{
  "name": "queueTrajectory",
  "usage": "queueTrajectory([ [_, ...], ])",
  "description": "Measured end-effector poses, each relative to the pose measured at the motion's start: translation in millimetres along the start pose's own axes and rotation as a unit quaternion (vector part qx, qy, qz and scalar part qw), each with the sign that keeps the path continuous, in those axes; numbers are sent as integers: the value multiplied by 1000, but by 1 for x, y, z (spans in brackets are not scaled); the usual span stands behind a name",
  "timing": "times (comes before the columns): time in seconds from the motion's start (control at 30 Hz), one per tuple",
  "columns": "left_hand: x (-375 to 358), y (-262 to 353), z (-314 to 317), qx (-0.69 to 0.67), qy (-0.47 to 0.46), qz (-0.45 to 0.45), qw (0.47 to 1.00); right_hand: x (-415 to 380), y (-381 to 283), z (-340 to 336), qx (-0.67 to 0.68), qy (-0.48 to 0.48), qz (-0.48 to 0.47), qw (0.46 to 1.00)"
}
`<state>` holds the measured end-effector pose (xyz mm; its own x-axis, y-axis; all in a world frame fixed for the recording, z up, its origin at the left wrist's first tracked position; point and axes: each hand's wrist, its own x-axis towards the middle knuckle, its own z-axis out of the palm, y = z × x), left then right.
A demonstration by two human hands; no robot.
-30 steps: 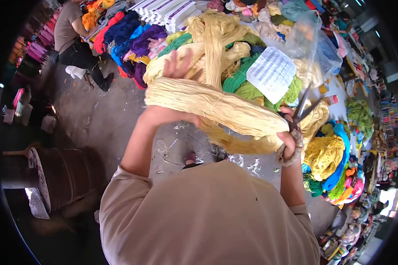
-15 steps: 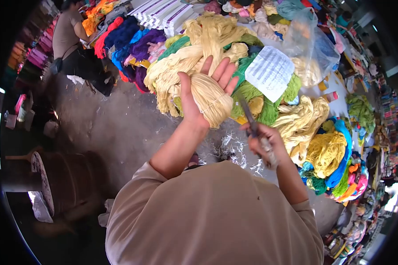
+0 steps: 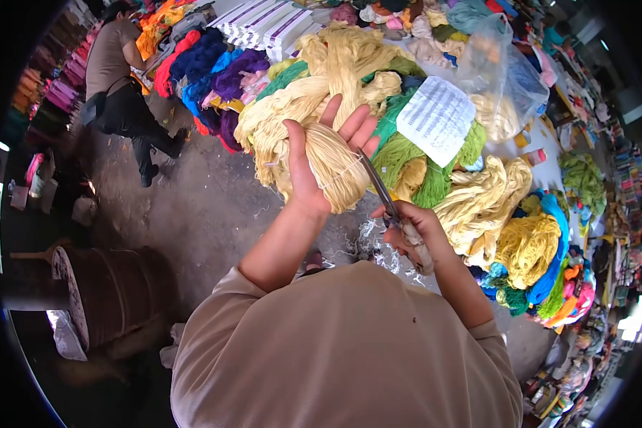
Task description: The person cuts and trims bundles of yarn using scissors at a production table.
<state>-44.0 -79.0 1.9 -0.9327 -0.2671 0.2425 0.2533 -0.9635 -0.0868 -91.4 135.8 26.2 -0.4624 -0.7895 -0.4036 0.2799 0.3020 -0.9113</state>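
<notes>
A cream yarn skein (image 3: pixel 335 165) with a thin tie around it lies across the palm of my left hand (image 3: pixel 308 182), whose fingers are spread and point up. My right hand (image 3: pixel 415 232) is wrapped round the handles of dark scissors (image 3: pixel 381 187), which have pale wrapping on the grip. The scissor tips touch or nearly touch the right side of the skein by the tie. Behind my left hand are more cream skeins (image 3: pixel 278 107). A printed paper sheet (image 3: pixel 436 120) rests on green yarn.
Coloured yarn piles (image 3: pixel 524 250) lie to the right, near a clear plastic bag (image 3: pixel 503 68). White-and-purple bundles (image 3: pixel 264 25) stand at the back. Another person (image 3: pixel 114 64) is at the upper left. A brown drum (image 3: pixel 114 292) is at the lower left.
My right hand has moved left with the scissors, bringing their tips to the skein. The skein and my left hand have shifted slightly down and left. The other person's legs have moved.
</notes>
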Motion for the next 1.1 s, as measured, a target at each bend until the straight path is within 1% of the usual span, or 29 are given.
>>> queueTrajectory([
  [0.07,0,-1,0,79,54,27,995,4,4,-2,-29,6,-16,999],
  [0.13,-2,2,-6,66,47,19,997,6,6,-5,39,0,-2,999],
  [0.17,-3,3,-8,53,38,9,998,6,6,-5,38,-1,-1,999],
  [0.2,-2,3,-7,53,39,10,998,3,6,-3,-46,20,-78,996],
  [0.23,-2,2,-5,55,55,18,997,2,6,-2,-129,40,-153,979],
  [0.27,-2,0,-2,57,71,27,995,9,18,-12,-14,9,-92,996],
  [0.3,-1,-2,0,56,72,30,995,6,12,-11,-3,20,-96,995],
  [0.33,1,-5,2,100,86,34,991,3,7,-9,9,32,-100,994],
  [0.37,2,-9,3,143,101,36,984,5,14,-13,-136,47,-251,957],
  [0.4,3,-14,2,169,96,25,981,8,12,-9,-149,73,-309,936],
  [0.43,4,-22,2,187,113,19,976,13,9,-2,-161,101,-364,912],
  [0.47,4,-29,1,205,129,11,970,15,1,1,-140,92,-363,917],
  [0.53,6,-41,-4,223,151,-3,963,24,-26,4,-317,91,-435,838],
  [0.57,7,-44,-9,229,153,-7,961,35,-22,0,-372,80,-463,800],
  [0.63,7,-43,-6,304,173,-9,937,31,-26,3,-421,50,-437,793],
  [0.67,8,-39,-9,306,179,1,935,25,-22,-1,-399,26,-386,831],
  [0.7,10,-34,-13,307,187,13,933,16,-14,-6,-359,28,-391,847],
  [0.73,12,-25,-17,279,197,41,939,6,-2,-14,-318,28,-395,862],
  [0.77,14,-15,-17,268,199,71,940,-4,17,-31,-325,36,-401,856],
  [0.8,14,-5,-15,258,202,103,939,-22,25,-35,-303,57,-360,880],
  [0.83,13,4,-11,280,182,120,935,-40,36,-51,-336,37,-264,903],
  [0.87,14,8,-12,279,185,127,934,-52,51,-71,-165,8,-85,982],
  [0.9,14,12,-12,331,172,142,917,-61,70,-90,14,-20,102,994],
  [0.93,13,15,-13,382,159,156,897,-69,93,-100,-185,29,129,974],
  [0.97,11,13,-15,434,133,151,878,-77,118,-109,-377,77,148,911],
  [1.0,11,9,-21,495,82,131,855,-77,115,-105,-411,97,201,884],
  [1.03,11,2,-25,552,32,109,826,-75,112,-104,-392,135,123,902],
  [1.07,7,-7,-29,599,23,62,798,-75,109,-101,-366,173,48,913],
  [1.1,6,-19,-29,672,-15,70,737,-66,138,-123,-164,198,39,966],
])
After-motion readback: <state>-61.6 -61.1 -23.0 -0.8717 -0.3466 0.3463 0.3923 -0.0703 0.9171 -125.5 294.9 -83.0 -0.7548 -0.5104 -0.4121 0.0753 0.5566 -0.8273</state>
